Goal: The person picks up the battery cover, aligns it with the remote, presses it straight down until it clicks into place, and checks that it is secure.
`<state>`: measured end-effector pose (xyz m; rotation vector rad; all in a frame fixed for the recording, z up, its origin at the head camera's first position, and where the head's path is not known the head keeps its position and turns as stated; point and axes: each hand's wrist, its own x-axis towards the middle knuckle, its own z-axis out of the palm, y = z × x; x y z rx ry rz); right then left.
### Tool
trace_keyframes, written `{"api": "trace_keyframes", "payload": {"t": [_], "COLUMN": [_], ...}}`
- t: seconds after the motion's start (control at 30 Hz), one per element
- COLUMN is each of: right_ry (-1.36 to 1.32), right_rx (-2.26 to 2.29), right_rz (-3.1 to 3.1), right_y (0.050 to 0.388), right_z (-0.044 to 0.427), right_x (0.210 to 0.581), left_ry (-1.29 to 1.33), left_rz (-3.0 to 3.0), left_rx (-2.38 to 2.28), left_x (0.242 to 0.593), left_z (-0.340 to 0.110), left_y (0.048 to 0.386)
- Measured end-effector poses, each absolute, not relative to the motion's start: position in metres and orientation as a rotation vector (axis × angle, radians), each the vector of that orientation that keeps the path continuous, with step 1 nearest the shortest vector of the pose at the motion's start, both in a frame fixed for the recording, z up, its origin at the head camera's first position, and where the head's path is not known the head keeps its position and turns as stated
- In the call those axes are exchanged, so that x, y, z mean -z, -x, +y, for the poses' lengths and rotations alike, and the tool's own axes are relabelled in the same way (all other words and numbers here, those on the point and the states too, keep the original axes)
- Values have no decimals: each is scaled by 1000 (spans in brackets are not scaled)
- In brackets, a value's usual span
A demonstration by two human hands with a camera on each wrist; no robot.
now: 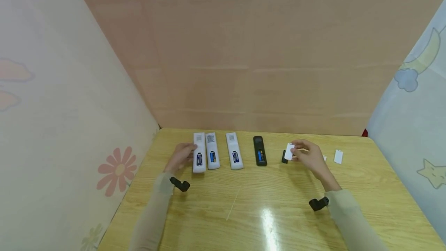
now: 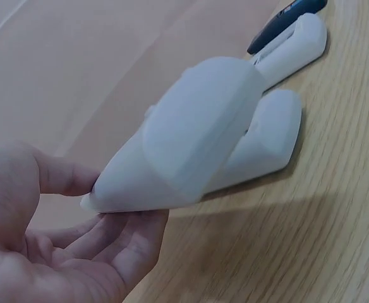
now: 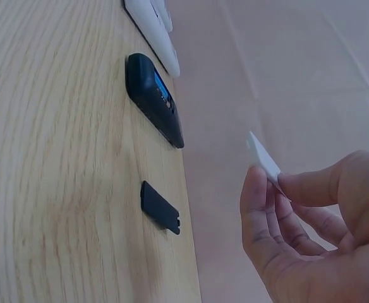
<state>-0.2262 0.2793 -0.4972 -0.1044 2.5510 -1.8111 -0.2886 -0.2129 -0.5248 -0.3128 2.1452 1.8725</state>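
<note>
My left hand holds the leftmost white remote by its left side, raised off the table, its battery bay uncovered with batteries inside. In the left wrist view the thumb and fingers of the hand grip that remote at one edge. My right hand pinches a small white cover above the table, beside a black cover. The right wrist view shows the white cover between thumb and fingers of the hand, with the black cover lying on the wood.
Two more white remotes and a black remote lie in a row, batteries showing. Another white cover lies at the right, and a further white piece is partly hidden behind my right hand.
</note>
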Motion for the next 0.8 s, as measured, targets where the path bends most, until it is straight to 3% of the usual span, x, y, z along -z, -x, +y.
{"api": "trace_keyframes", "payload": {"t": [0.8], "right_ry": [218], "right_rx": [1829], "right_rz": [2494], "right_y": [222], "right_z": [257], "right_x": [488], "left_ry": [193], "left_rz": [2121], "left_rx": [-1941], "left_x": [510], "left_z": [-195], "left_y": [277]}}
